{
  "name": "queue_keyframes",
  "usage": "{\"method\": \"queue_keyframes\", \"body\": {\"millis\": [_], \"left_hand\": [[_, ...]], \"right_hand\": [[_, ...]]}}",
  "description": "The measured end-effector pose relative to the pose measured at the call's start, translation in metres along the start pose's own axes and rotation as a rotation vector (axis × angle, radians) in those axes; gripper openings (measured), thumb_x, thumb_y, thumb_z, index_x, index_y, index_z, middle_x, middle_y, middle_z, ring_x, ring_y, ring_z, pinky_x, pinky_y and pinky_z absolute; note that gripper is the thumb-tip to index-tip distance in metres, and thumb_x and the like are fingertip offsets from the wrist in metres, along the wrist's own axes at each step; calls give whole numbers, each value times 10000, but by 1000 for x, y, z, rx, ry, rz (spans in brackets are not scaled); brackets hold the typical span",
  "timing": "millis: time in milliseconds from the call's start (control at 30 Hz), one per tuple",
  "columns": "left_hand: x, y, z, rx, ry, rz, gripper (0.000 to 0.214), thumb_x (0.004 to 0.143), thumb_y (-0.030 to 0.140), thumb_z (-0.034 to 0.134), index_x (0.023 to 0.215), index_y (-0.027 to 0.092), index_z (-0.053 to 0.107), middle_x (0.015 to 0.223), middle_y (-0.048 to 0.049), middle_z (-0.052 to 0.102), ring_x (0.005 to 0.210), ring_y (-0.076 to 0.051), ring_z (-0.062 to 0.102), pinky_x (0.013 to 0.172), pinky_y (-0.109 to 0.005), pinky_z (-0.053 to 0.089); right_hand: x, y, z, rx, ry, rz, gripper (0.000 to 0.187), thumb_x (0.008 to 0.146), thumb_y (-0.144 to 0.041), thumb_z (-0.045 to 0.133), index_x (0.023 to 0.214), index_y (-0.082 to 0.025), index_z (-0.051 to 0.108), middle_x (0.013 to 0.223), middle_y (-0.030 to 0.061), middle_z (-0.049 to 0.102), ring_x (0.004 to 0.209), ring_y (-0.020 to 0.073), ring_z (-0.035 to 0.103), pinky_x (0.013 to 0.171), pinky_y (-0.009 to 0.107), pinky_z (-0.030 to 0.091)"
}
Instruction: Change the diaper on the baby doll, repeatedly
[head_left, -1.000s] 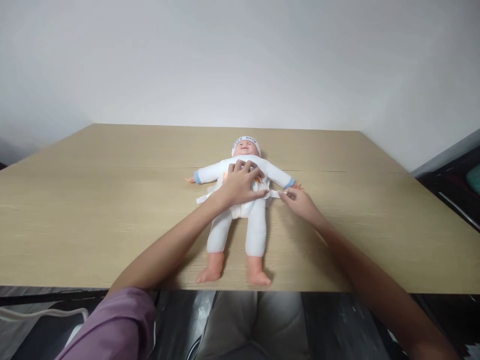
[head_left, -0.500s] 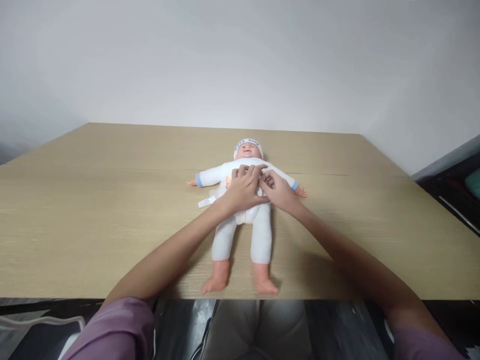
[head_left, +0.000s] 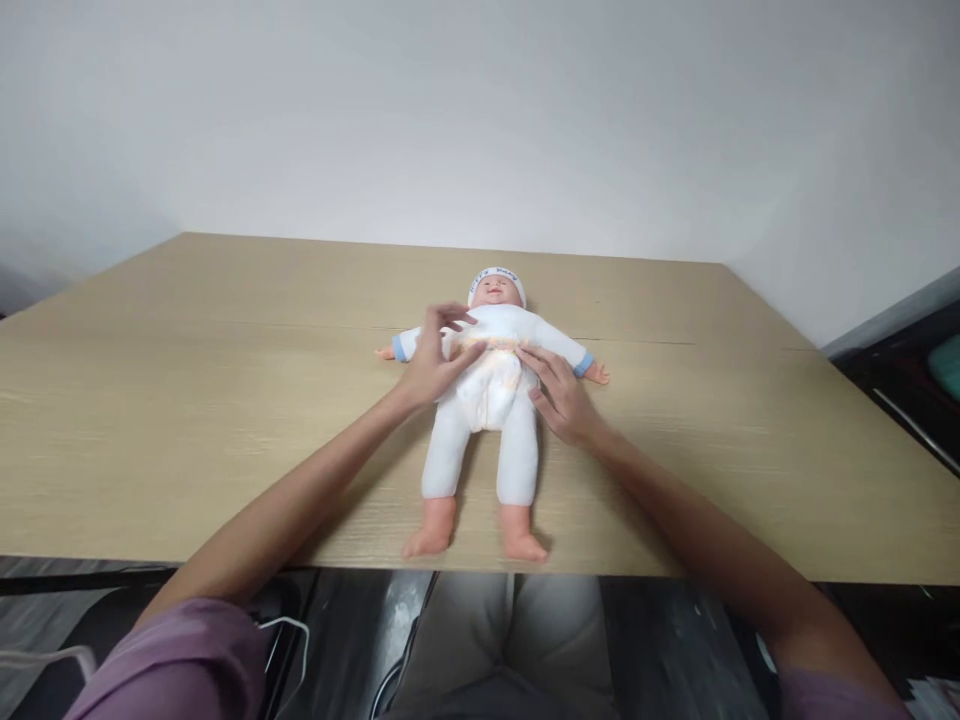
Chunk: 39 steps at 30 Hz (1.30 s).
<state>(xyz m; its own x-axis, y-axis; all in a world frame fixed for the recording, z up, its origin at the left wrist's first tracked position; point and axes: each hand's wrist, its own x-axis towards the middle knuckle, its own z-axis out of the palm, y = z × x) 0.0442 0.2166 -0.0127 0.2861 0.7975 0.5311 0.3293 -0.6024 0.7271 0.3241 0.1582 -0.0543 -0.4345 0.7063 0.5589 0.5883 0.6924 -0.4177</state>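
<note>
A baby doll in a white suit with blue cuffs and a lettered headband lies on its back, feet toward me. Around its hips sits a white diaper with an orange-patterned waistband. My left hand is at the diaper's left side, thumb out over the waistband and fingers apart, curving above the doll's chest. On the other side my right hand rests its stretched fingers against the diaper's edge. The side tab on the left is hidden behind my left hand.
The doll lies on a wooden table whose front edge is just beyond its feet. A pale wall rises behind the table. At the right stands a black object, partly cut off by the frame.
Both hands have moved apart from the middle of the diaper, the left one outward to the left. My right fingers have opened from a pinch. The diaper's front now shows.
</note>
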Motion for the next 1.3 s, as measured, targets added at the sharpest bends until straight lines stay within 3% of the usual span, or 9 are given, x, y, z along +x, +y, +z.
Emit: {"method": "queue_keyframes", "body": {"millis": [200,333,467,600,800,1000,1100,1200,1300], "left_hand": [[-41,-48,-54,373,-31,-170,389,1007,599,640,1127,230,612,1208,-127,736,1132,-325,624,1078,-501,477],[-45,-56,-63,417,-197,-196,384,975,628,643,958,248,593,991,-100,735,984,-314,629,984,-468,476],[-44,-55,-62,458,-252,-266,381,891,591,723,841,251,557,839,-71,682,823,-278,581,846,-419,443],[-44,-57,-69,354,-261,-374,381,837,530,767,708,241,553,749,-53,610,732,-237,516,741,-374,374],[-30,-48,-83,58,-208,-432,502,975,628,592,691,226,493,716,-3,483,680,-174,438,692,-331,334],[-2,-16,-60,-175,-139,-352,536,967,628,702,679,209,534,700,2,470,681,-154,413,675,-320,335],[9,-2,-36,-176,-199,-354,505,978,628,709,733,192,636,726,-17,550,688,-156,454,657,-315,339],[13,0,-15,-277,-242,-330,533,1028,660,651,789,184,667,781,-41,619,708,-164,502,665,-323,382],[8,-11,-4,-347,-168,-277,603,1096,737,498,852,200,622,839,-57,629,770,-190,543,720,-346,458]], "right_hand": [[12,-18,-4,-122,76,32,531,1171,-419,435,1670,-286,554,1679,146,570,1565,362,521,1331,632,388],[46,-49,-3,-101,112,9,414,1159,-383,504,1535,-278,642,1464,143,692,1375,352,631,1219,567,483],[87,-72,5,-79,-46,-12,313,1143,-349,546,1392,-236,699,1177,111,720,1123,316,674,1049,473,527],[110,-70,16,-119,-196,58,210,1117,-354,623,1194,-224,768,1070,77,688,1001,270,663,940,406,499],[112,-64,20,-48,-175,152,120,1041,-351,739,1056,-242,788,977,31,663,911,227,664,861,366,478],[115,-65,20,-34,-191,205,108,999,-330,752,1062,-246,781,1019,42,715,982,254,691,862,378,487],[117,-63,20,0,-199,250,391,984,-332,761,1354,-214,715,1010,39,738,983,265,706,868,379,490],[117,-60,19,47,-204,282,628,1006,-310,720,1599,-191,552,1044,49,766,1012,276,720,896,379,494],[118,-56,20,78,-186,283,513,1068,-328,625,1563,-203,578,1050,51,771,918,255,710,853,367,490]]}}
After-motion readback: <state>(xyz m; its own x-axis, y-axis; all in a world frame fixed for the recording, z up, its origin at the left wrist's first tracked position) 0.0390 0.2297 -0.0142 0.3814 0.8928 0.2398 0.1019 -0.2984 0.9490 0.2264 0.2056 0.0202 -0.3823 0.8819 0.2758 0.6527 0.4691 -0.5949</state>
